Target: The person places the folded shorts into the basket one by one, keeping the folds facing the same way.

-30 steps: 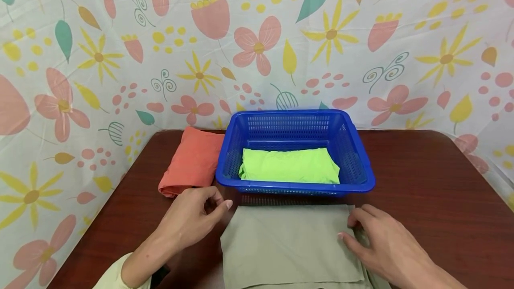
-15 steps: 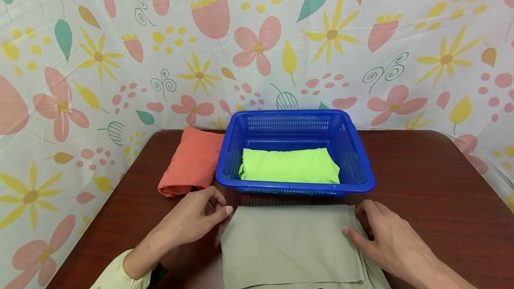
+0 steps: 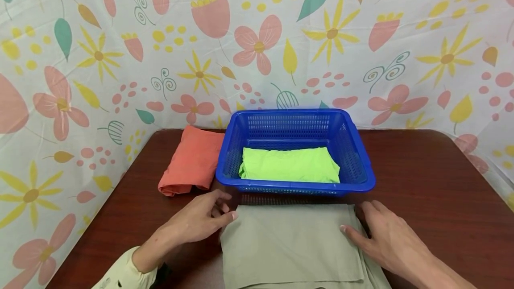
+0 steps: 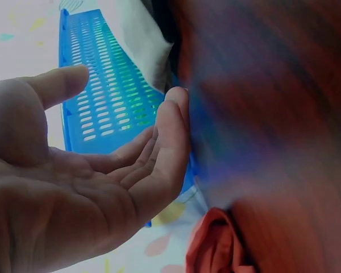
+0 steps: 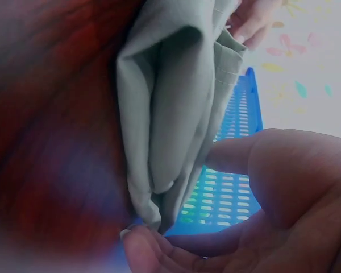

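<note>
Head view — grey cloth (image 3: 293, 244) cropped below.

A white sheet (image 3: 257, 88) printed with pastel flowers hangs behind a dark reddish-brown table (image 3: 421, 177).

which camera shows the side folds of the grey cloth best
The right wrist view: it looks into the side of the grey cloth, so the layers show. The head view shows mainly its upper face, cut off at the bottom; the left wrist view shows only a part near the top.
</note>
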{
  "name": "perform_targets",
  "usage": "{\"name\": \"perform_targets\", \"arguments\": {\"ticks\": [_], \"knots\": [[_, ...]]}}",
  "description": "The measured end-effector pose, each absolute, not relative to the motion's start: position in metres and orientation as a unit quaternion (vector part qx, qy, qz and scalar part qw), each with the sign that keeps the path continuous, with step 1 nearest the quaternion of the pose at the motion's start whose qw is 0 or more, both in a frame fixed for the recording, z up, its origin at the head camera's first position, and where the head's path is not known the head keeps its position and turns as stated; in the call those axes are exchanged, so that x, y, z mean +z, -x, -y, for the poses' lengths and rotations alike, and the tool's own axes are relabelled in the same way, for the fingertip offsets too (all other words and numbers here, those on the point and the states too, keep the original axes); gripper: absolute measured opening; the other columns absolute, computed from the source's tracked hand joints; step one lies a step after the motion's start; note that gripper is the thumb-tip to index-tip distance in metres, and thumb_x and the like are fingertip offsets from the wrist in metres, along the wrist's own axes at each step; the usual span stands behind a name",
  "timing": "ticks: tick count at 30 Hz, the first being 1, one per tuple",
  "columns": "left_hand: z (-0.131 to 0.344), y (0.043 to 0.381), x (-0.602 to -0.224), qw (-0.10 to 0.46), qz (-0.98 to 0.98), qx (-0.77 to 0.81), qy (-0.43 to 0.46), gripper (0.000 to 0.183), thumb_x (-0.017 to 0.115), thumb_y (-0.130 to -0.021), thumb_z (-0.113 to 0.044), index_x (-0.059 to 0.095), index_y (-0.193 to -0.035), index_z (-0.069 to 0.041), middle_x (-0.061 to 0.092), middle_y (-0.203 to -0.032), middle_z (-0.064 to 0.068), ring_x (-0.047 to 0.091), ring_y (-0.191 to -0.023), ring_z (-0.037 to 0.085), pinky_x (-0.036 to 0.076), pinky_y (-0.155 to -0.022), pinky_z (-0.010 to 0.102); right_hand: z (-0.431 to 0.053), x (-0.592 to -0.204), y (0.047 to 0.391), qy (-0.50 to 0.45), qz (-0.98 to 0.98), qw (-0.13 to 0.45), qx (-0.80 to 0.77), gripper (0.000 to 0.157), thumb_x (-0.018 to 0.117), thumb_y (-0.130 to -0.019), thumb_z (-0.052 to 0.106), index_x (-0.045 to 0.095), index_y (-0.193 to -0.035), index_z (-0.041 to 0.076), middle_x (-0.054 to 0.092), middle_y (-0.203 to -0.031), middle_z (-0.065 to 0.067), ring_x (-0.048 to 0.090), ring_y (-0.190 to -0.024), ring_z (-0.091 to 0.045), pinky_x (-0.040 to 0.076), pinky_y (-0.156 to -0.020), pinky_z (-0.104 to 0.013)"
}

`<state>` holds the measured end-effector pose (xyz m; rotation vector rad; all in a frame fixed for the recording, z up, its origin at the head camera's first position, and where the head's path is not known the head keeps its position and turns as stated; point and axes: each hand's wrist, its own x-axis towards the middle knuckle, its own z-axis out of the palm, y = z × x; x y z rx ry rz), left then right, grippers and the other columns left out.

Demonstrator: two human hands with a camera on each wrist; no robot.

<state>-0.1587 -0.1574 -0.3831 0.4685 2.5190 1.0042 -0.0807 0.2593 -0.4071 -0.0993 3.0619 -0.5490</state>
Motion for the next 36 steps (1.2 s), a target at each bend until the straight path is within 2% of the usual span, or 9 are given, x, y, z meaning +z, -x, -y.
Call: {"name": "perform_targets", "arguments": {"ticks": [10, 17, 23, 30, 36], "knots": [[0.152, 0.160, -0.389, 0.225, -0.886, 0.367, -0.172, 0.065, 0.080, -0.096, -0.041, 0.058, -0.144, -0.002, 0.069, -0.108, 0.000, 0.067, -0.092, 0.013, 0.058, -0.075, 0.031, -0.255, -0.410, 0.085, 0.020, -0.982, 0.045, -0.184, 0.082, 0.076, -0.092, 0.061, 0.059, -0.131, -0.009, 0.066, -0.118, -0.022, 0.067, -0.102, -0.037, 0.056, -0.079, -0.057], [0.145, 0.160, -0.393, 0.244, -0.887, 0.360, -0.154, 0.067, 0.084, -0.091, -0.043, 0.061, -0.142, -0.005, 0.069, -0.112, 0.001, 0.066, -0.094, 0.013, 0.059, -0.082, 0.035, -0.253, -0.410, 0.087, 0.013, -0.976, 0.065, -0.209, 0.082, 0.075, -0.091, 0.065, 0.060, -0.127, -0.007, 0.067, -0.111, -0.016, 0.066, -0.093, -0.029, 0.055, -0.073, -0.050], [0.143, 0.162, -0.397, 0.249, -0.889, 0.350, -0.158, 0.069, 0.088, -0.087, -0.041, 0.063, -0.140, -0.006, 0.068, -0.113, 0.001, 0.064, -0.093, 0.014, 0.057, -0.081, 0.037, -0.253, -0.410, 0.090, -0.005, -0.969, 0.101, -0.224, 0.093, 0.076, -0.088, 0.069, 0.055, -0.136, -0.007, 0.069, -0.112, -0.016, 0.067, -0.095, -0.028, 0.056, -0.074, -0.050], [0.141, 0.162, -0.398, 0.250, -0.892, 0.344, -0.154, 0.071, 0.090, -0.086, -0.042, 0.063, -0.141, -0.006, 0.067, -0.112, 0.001, 0.063, -0.091, 0.015, 0.056, -0.079, 0.035, -0.254, -0.411, 0.091, -0.004, -0.967, 0.101, -0.233, 0.104, 0.073, -0.085, 0.076, 0.051, -0.145, -0.007, 0.070, -0.121, -0.022, 0.070, -0.103, -0.033, 0.058, -0.076, -0.053], [0.141, 0.163, -0.400, 0.245, -0.889, 0.352, -0.165, 0.070, 0.090, -0.087, -0.039, 0.063, -0.142, -0.005, 0.068, -0.113, 0.002, 0.063, -0.093, 0.015, 0.056, -0.080, 0.036, -0.256, -0.413, 0.091, 0.011, -0.965, 0.089, -0.246, 0.100, 0.074, -0.085, 0.075, 0.051, -0.146, -0.002, 0.069, -0.127, -0.018, 0.070, -0.108, -0.033, 0.058, -0.080, -0.055]]}}
